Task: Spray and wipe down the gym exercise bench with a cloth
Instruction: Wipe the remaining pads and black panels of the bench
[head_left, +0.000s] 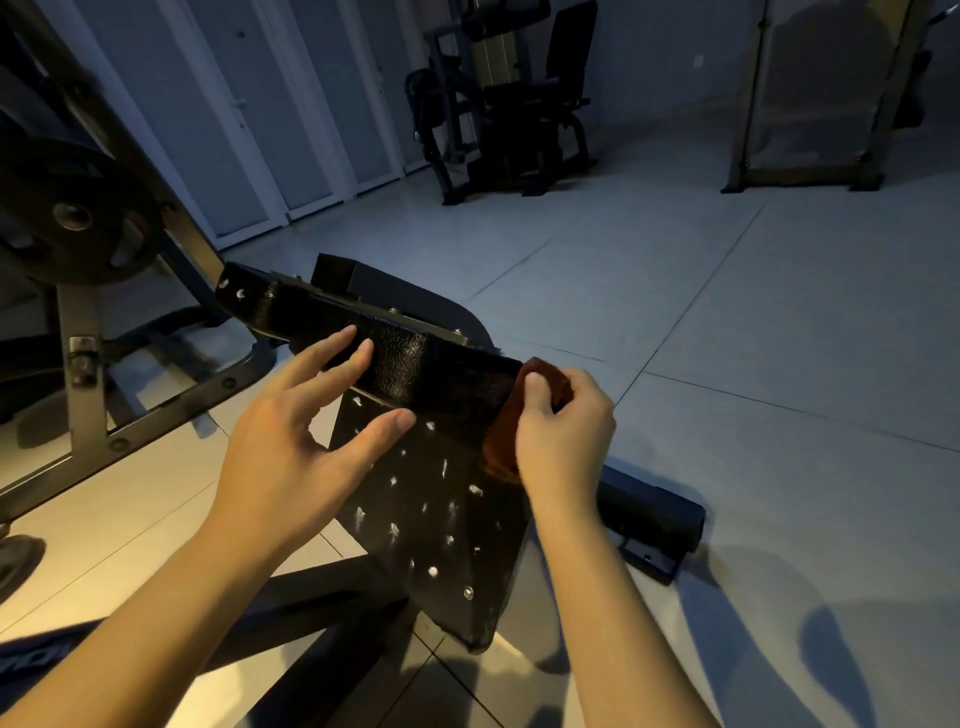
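The black padded gym bench fills the middle of the head view, its textured upper pad tilted and its lower seat pad dotted with white spray droplets. My left hand rests with straight fingers on the front edge of the upper pad, thumb against the seat pad. My right hand grips a reddish-brown cloth and presses it against the right end of the upper pad. No spray bottle is in view.
A black frame with a weight plate stands at the left. A black foot roller lies on the tiled floor right of the bench. Another exercise machine and a rack stand at the back.
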